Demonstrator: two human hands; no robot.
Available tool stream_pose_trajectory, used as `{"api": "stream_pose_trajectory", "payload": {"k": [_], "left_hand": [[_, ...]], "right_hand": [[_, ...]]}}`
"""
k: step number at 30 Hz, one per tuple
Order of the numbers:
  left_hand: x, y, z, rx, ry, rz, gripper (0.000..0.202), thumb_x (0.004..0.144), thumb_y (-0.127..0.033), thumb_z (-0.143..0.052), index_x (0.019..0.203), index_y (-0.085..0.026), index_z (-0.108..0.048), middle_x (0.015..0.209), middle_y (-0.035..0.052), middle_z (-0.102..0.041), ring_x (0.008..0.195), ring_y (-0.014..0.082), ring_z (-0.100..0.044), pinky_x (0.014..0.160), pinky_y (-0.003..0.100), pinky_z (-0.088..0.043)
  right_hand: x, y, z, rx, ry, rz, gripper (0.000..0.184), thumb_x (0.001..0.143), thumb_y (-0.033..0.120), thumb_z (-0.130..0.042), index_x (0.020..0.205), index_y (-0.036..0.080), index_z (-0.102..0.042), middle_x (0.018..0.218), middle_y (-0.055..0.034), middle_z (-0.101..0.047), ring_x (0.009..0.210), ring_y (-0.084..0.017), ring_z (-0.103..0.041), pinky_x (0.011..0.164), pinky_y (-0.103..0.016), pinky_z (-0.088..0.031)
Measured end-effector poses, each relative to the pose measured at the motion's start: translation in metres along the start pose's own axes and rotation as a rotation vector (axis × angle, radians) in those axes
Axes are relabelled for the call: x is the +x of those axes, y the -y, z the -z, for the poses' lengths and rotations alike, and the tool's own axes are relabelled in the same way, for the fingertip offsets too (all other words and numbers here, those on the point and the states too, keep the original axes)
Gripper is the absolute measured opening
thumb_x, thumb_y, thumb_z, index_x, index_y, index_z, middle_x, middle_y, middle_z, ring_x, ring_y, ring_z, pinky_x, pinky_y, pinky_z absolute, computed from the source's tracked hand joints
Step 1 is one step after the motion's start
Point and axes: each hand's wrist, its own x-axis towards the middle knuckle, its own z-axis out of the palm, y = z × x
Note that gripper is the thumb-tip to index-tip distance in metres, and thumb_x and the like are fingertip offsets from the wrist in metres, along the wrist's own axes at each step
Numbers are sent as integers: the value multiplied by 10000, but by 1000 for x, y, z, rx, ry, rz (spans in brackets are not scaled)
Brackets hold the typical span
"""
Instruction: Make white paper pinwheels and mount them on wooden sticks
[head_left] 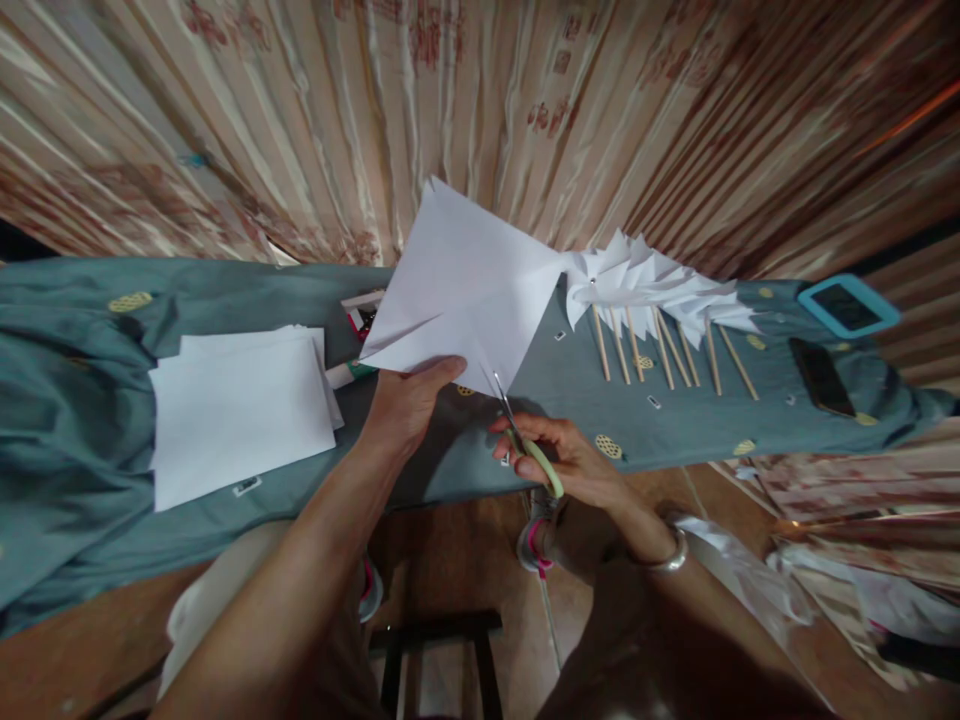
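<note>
A square sheet of white paper (472,280) is held up above the table, with a slit running in from its lower left side. My left hand (405,400) pinches its lower edge, thumb on top. In my right hand (570,460) is a pair of scissors (536,455) with pale green handles. Their blades meet the paper near its bottom corner, at a cut line. Right of the sheet lies a row of white paper pinwheels (652,285) on several wooden sticks (664,350).
A stack of white paper (244,410) lies on the left of the green cloth (75,370). Behind the held sheet are a red-and-white box (362,310) and a white-and-green tube (349,373). A blue-framed tablet (847,305) and a dark phone (821,377) lie right. Curtains hang behind.
</note>
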Motion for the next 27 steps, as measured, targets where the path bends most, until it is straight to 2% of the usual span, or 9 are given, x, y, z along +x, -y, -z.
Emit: {"api": "stream_pose_trajectory", "payload": {"k": [7, 13, 21, 27], "left_hand": [[0, -1, 0, -1, 11, -14, 232, 534, -159, -769, 732, -220, -665, 707, -37, -682, 740, 168, -630, 818, 327, -513], [-2, -2, -2, -9, 23, 16, 231, 522, -155, -773, 722, -203, -669, 680, -33, -673, 693, 167, -625, 766, 337, -519], [-4, -3, -2, 19, 40, 31, 194, 532, -175, -764, 677, -223, -644, 701, -26, -679, 756, 193, -635, 817, 367, -518], [-3, -1, -1, 28, 27, 47, 207, 508, -179, -787, 662, -201, -650, 680, -16, -677, 720, 188, -635, 766, 349, -514]], "right_hand": [[0, -4, -1, 13, -18, 9, 431, 794, 439, -709, 1129, 187, -608, 891, -31, -648, 708, -112, -573, 655, -254, -467], [1, -5, -2, -1, -28, 23, 427, 795, 455, -703, 1124, 194, -622, 892, -35, -660, 701, -116, -571, 628, -251, -465], [1, -4, -3, -6, -44, 24, 448, 791, 491, -694, 1110, 187, -617, 884, -40, -658, 726, -130, -594, 677, -272, -475], [2, -4, -4, 6, -40, 35, 456, 792, 502, -691, 1118, 192, -617, 897, -43, -660, 734, -133, -595, 698, -280, -487]]}}
